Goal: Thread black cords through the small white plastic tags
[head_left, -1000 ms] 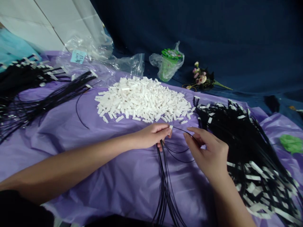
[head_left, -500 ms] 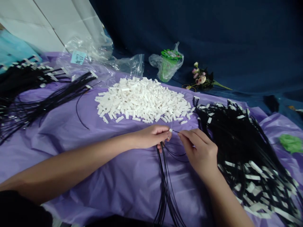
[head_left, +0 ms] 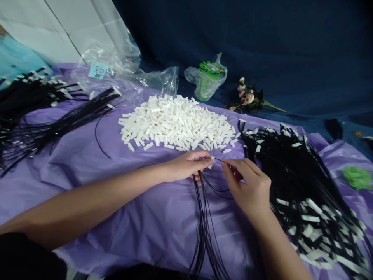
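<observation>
Between thumb and forefinger, my left hand (head_left: 194, 165) pinches a small white plastic piece (head_left: 211, 161). Its lower fingers are curled around a bunch of thin black cords (head_left: 201, 217) that hang down toward my lap. My right hand (head_left: 247, 184) is closed in a pinch on a single black cord (head_left: 219, 159), whose end reaches the white piece. Whether the cord is inside the piece or only against it, I cannot tell. Just beyond my hands lies a large heap of loose white pieces (head_left: 177, 124).
A purple cloth (head_left: 140, 217) covers the table. Black cords with white ends lie at left (head_left: 58, 124) and in a big pile at right (head_left: 291, 167). Behind are a clear plastic bag (head_left: 116, 66), a bagged green cup (head_left: 211, 79) and artificial flowers (head_left: 247, 97).
The white piece in my left fingers has tilted and shows more of its length. My right hand has drawn slightly to the right, with more cord visible between the hands.
</observation>
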`<state>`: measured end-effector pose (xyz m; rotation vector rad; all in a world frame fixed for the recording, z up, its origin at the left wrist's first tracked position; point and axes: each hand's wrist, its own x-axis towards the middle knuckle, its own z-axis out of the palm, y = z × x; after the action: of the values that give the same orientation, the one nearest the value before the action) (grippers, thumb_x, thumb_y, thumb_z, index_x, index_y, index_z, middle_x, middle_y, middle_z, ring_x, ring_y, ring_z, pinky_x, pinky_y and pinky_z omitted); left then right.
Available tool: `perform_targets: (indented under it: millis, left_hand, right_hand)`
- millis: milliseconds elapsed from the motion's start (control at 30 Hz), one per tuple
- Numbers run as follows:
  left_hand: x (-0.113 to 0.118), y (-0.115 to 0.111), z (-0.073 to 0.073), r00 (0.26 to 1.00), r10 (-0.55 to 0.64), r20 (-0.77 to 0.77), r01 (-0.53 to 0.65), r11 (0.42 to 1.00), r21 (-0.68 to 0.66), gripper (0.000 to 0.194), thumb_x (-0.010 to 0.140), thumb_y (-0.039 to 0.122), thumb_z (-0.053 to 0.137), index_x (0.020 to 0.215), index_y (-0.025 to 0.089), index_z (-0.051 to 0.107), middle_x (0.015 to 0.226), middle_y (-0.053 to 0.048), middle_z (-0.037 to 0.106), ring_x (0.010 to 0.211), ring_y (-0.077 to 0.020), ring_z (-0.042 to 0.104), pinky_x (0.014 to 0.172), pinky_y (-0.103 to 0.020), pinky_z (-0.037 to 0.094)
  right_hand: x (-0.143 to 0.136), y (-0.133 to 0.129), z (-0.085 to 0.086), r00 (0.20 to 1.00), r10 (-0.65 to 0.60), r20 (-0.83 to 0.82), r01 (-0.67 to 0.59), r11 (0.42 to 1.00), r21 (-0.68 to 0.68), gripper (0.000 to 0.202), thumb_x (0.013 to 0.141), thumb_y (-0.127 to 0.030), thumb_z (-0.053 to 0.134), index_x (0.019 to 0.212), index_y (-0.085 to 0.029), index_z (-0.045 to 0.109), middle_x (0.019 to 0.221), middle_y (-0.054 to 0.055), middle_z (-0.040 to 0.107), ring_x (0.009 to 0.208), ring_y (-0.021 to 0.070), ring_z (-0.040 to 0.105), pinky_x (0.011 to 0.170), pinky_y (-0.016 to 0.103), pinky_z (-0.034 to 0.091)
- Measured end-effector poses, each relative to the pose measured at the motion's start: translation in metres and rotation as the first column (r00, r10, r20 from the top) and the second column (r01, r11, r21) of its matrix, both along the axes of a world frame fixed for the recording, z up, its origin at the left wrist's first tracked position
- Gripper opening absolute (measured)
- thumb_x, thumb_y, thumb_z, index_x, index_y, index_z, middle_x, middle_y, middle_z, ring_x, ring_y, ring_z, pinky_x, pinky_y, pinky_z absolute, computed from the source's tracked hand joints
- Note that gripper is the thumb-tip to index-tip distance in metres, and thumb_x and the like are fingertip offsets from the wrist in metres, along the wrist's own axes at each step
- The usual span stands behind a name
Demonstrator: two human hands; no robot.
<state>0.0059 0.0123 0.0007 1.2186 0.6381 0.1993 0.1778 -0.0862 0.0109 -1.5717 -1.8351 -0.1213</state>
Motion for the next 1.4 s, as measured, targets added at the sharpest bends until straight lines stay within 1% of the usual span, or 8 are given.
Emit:
perform_targets:
  millis: [167, 267, 433, 600, 733, 1233, 1333, 1400]
  left_hand:
    - [0.001, 0.001, 0.000, 0.999, 0.048, -0.021, -0.049, 0.997, -0.058, 0.023, 0.086, 0.041, 0.056, 0.084, 0.019, 0.051, 0.061, 0.006, 0.046, 0.051, -0.0096, 0.054, 0.054, -0.027, 0.047]
    - [0.001, 0.002, 0.001, 0.996, 0.085, -0.014, -0.086, 0.990, -0.116, 0.025, 0.084, 0.043, 0.057, 0.082, 0.019, 0.050, 0.059, 0.006, 0.045, 0.050, -0.0096, 0.053, 0.055, -0.028, 0.048]
    - [0.001, 0.001, 0.006, 0.990, 0.140, -0.031, -0.143, 0.975, -0.168, 0.022, 0.086, 0.040, 0.054, 0.080, 0.019, 0.049, 0.063, 0.007, 0.045, 0.047, -0.0072, 0.050, 0.052, -0.025, 0.046]
    - [0.002, 0.001, 0.005, 0.983, 0.183, -0.012, -0.181, 0.962, -0.202, 0.021, 0.087, 0.038, 0.052, 0.080, 0.019, 0.046, 0.065, 0.007, 0.046, 0.046, -0.0063, 0.048, 0.051, -0.026, 0.045]
    - [0.002, 0.001, 0.003, 0.979, 0.202, 0.002, -0.196, 0.952, -0.234, 0.022, 0.090, 0.038, 0.049, 0.078, 0.019, 0.044, 0.062, 0.007, 0.044, 0.043, -0.0057, 0.044, 0.052, -0.028, 0.046]
    - [0.002, 0.001, -0.002, 0.975, 0.224, 0.001, -0.216, 0.941, -0.260, 0.023, 0.087, 0.040, 0.053, 0.080, 0.019, 0.045, 0.069, 0.005, 0.047, 0.046, -0.0068, 0.047, 0.055, -0.032, 0.049]
    - [0.002, 0.001, -0.002, 0.968, 0.253, -0.002, -0.244, 0.933, -0.266, 0.022, 0.086, 0.039, 0.054, 0.080, 0.020, 0.045, 0.072, 0.004, 0.048, 0.049, -0.0085, 0.050, 0.054, -0.031, 0.047]
    - [0.003, 0.000, 0.000, 0.965, 0.262, -0.014, -0.256, 0.929, -0.268, 0.022, 0.084, 0.039, 0.054, 0.081, 0.020, 0.045, 0.073, 0.003, 0.049, 0.051, -0.0092, 0.051, 0.053, -0.030, 0.047]
  right_hand:
    - [-0.003, -0.002, 0.004, 0.994, -0.058, 0.093, 0.045, 0.990, 0.132, 0.016, 0.082, -0.016, 0.067, 0.097, -0.017, 0.067, 0.084, 0.007, 0.065, 0.074, 0.0162, 0.061, 0.067, 0.027, 0.048]
    - [-0.003, -0.007, 0.010, 0.991, 0.070, 0.113, -0.094, 0.969, 0.229, 0.022, 0.075, -0.009, 0.072, 0.094, -0.018, 0.067, 0.082, 0.006, 0.064, 0.075, 0.0176, 0.058, 0.069, 0.030, 0.047]
    - [-0.007, -0.013, 0.018, 0.922, 0.387, 0.024, -0.383, 0.918, -0.104, 0.003, 0.082, -0.017, 0.066, 0.081, -0.018, 0.063, 0.066, -0.001, 0.062, 0.059, 0.0127, 0.054, 0.062, 0.030, 0.038]
    - [-0.014, -0.010, 0.016, 0.949, 0.317, 0.002, -0.296, 0.888, -0.352, 0.009, 0.085, -0.029, 0.063, 0.079, -0.022, 0.064, 0.082, -0.001, 0.066, 0.085, 0.0208, 0.057, 0.087, 0.043, 0.028]
    - [-0.016, -0.010, 0.011, 0.958, 0.252, -0.135, -0.286, 0.860, -0.422, 0.003, 0.086, -0.023, 0.063, 0.088, -0.025, 0.064, 0.092, -0.003, 0.065, 0.091, 0.0193, 0.056, 0.087, 0.039, 0.027]
    - [-0.011, -0.006, 0.007, 0.968, -0.001, -0.250, -0.082, 0.943, -0.323, 0.005, 0.087, -0.020, 0.057, 0.085, -0.020, 0.062, 0.061, -0.005, 0.056, 0.054, 0.0095, 0.051, 0.065, 0.028, 0.034]
    - [-0.007, -0.008, 0.011, 0.880, -0.042, -0.473, -0.152, 0.919, -0.365, 0.008, 0.087, -0.026, 0.060, 0.092, -0.021, 0.063, 0.059, -0.006, 0.054, 0.053, 0.0095, 0.049, 0.057, 0.025, 0.036]
    - [-0.002, -0.010, 0.015, 0.720, -0.069, -0.691, -0.288, 0.876, -0.387, 0.011, 0.088, -0.028, 0.060, 0.096, -0.022, 0.064, 0.063, -0.004, 0.058, 0.058, 0.0104, 0.054, 0.057, 0.023, 0.040]
